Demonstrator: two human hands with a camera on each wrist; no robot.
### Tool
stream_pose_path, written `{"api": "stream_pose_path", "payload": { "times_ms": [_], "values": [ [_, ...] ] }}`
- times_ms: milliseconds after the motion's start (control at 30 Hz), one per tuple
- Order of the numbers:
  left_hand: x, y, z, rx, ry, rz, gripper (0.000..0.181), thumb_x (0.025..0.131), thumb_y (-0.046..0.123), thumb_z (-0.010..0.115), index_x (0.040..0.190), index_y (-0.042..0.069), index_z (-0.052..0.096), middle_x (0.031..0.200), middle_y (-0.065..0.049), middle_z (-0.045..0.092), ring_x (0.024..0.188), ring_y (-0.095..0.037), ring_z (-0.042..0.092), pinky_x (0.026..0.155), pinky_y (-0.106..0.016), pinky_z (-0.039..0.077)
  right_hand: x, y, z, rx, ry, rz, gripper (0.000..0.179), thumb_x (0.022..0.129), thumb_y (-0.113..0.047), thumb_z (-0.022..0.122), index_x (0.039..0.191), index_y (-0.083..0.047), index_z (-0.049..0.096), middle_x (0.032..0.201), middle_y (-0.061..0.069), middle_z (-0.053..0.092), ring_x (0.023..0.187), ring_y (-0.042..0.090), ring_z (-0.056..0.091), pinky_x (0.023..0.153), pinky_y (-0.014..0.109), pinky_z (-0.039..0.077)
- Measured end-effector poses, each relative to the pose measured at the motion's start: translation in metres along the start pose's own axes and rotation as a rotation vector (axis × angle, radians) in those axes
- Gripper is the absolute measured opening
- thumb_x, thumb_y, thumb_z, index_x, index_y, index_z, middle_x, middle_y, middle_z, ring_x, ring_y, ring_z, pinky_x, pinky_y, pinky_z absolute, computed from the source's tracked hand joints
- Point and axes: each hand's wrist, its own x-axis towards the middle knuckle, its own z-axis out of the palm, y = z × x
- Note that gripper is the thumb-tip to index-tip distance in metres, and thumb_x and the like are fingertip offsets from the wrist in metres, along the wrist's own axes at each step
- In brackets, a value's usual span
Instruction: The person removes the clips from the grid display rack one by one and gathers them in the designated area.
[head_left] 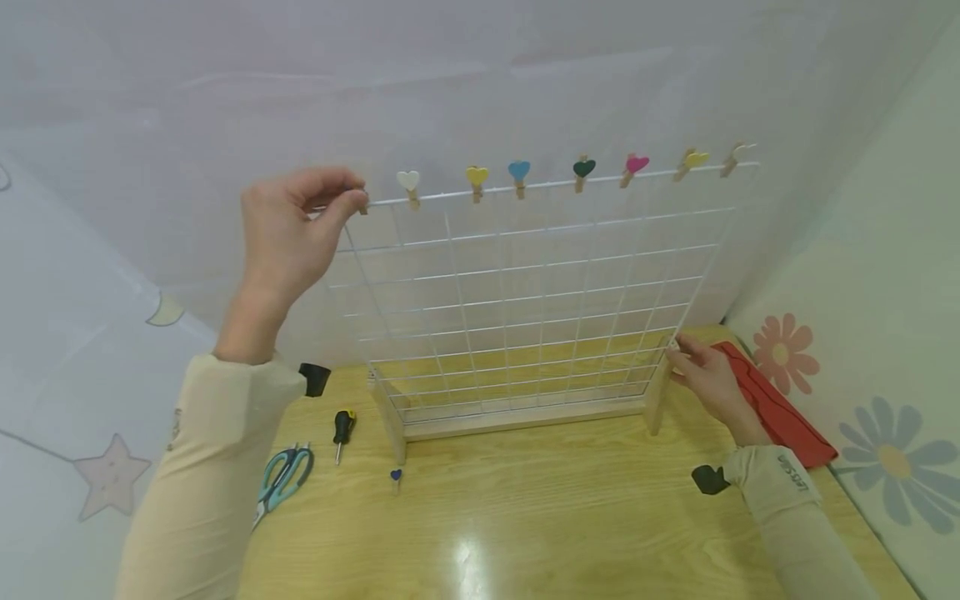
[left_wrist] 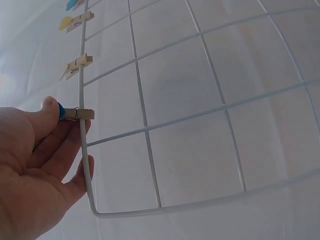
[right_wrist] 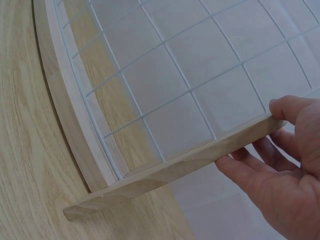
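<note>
Wooden clip (head_left: 363,209), seen from the head, sat on the top bar of the wire grid (head_left: 543,295), at its left end, in the pinch of the left hand (head_left: 288,229). It looked light and stiff. The right hand (head_left: 712,379), well apart at the other side, held an upright (head_left: 657,392) of the wooden stand (head_left: 525,418) on the table (head_left: 570,517).

From the left wrist, the thumb pressed near the clip's blue heart (left_wrist: 61,111); the wooden tips straddled the wire near the corner. I judged the heart end the place to squeeze.

From the right wrist, no clip showed; thumb above and fingers below gripped the upright's end, plain wood that seemed unlikely to slip.
</note>
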Motion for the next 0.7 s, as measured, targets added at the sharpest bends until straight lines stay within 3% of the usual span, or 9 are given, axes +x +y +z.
{"api": "stream_pose_path", "payload": {
  "times_ms": [133, 233, 333, 533, 700],
  "values": [
    [-0.0011, -0.0014, 0.0013, 0.007, 0.025, 0.059, 0.011, 0.087, 0.010, 0.072, 0.088, 0.001, 0.076, 0.084, -0.009, 0.073, 0.073, 0.018, 0.057, 0.072, -0.007, 0.046, -0.0010, -0.0017, 0.0006, -0.005, 0.003, -0.002, 0.059, 0.100, -0.019, 0.052, 0.144, 0.012, 0.028, 0.126, 0.021, 0.047, 0.095, -0.010, 0.055, 0.081, 0.020, 0.052],
    [-0.0020, -0.0021, 0.0023, 0.013, 0.039, 0.081, 0.010, 0.086, 0.009, 0.072, 0.087, 0.000, 0.076, 0.086, -0.010, 0.073, 0.075, 0.020, 0.056, 0.073, -0.007, 0.046, -0.0014, -0.0013, 0.0006, 0.004, 0.003, 0.004, 0.060, 0.100, -0.019, 0.053, 0.144, 0.012, 0.028, 0.124, 0.017, 0.048, 0.095, -0.010, 0.055, 0.081, 0.020, 0.052],
    [-0.0014, -0.0014, 0.0041, 0.012, 0.046, 0.072, 0.010, 0.086, 0.010, 0.073, 0.087, 0.000, 0.076, 0.085, -0.010, 0.073, 0.074, 0.020, 0.055, 0.073, -0.007, 0.046, -0.0013, 0.0004, -0.0004, 0.007, 0.003, 0.011, 0.061, 0.100, -0.021, 0.053, 0.144, 0.012, 0.028, 0.121, 0.009, 0.049, 0.094, -0.011, 0.055, 0.081, 0.020, 0.052],
    [0.0000, 0.0013, 0.0069, 0.006, 0.055, 0.037, 0.012, 0.087, 0.011, 0.072, 0.086, 0.000, 0.076, 0.083, -0.009, 0.073, 0.073, 0.019, 0.056, 0.073, -0.007, 0.047, -0.0018, 0.0040, -0.0009, 0.005, 0.000, 0.020, 0.061, 0.100, -0.022, 0.053, 0.145, 0.010, 0.028, 0.130, 0.021, 0.044, 0.095, -0.011, 0.054, 0.082, 0.020, 0.051],
    [-0.0013, 0.0009, 0.0071, 0.021, 0.081, 0.031, 0.012, 0.087, 0.011, 0.071, 0.086, 0.000, 0.076, 0.083, -0.010, 0.073, 0.073, 0.020, 0.054, 0.073, -0.007, 0.045, -0.0017, 0.0041, -0.0004, -0.009, -0.002, 0.022, 0.061, 0.100, -0.022, 0.053, 0.145, 0.010, 0.028, 0.127, 0.017, 0.046, 0.095, -0.011, 0.054, 0.081, 0.019, 0.051]
  ]
}}
